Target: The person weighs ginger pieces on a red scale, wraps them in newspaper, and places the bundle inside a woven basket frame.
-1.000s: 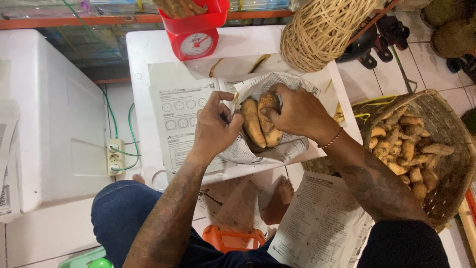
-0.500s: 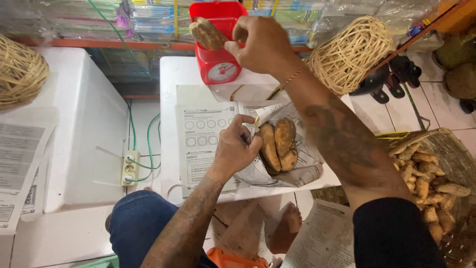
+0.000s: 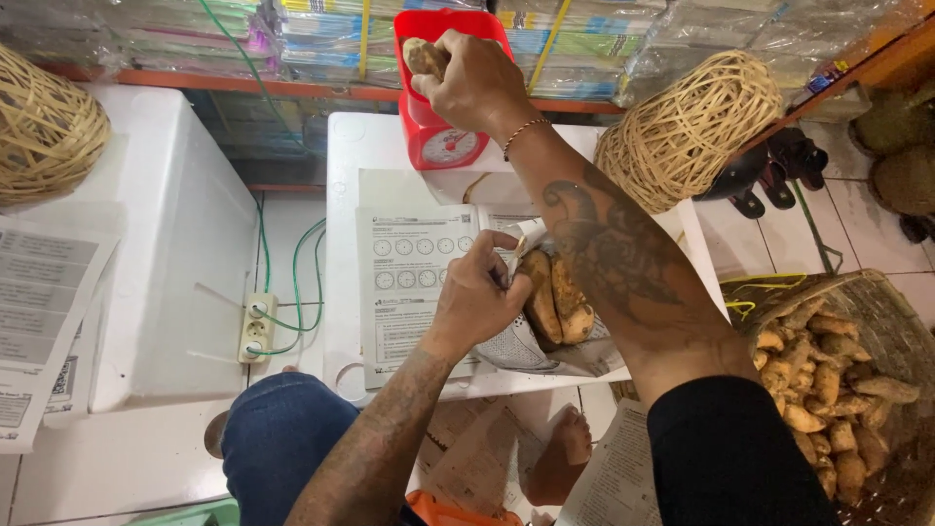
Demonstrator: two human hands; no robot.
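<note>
Brown and lumpy, a sweet potato (image 3: 426,58) sits clasped in our right hand (image 3: 477,83), held over the tray of the red plastic kitchen scale (image 3: 440,117) at the far end of the white plastic table (image 3: 343,263). Our left hand (image 3: 477,297) pinches the edge of a clear perforated plastic bag (image 3: 531,346) lying on printed paper sheets (image 3: 404,278); two more brown tubers (image 3: 555,297) rest inside it. Right of us, a woven wicker basket (image 3: 891,331) holds many tubers, and a ball of pale rattan twine (image 3: 687,127) stands beside the scale.
</note>
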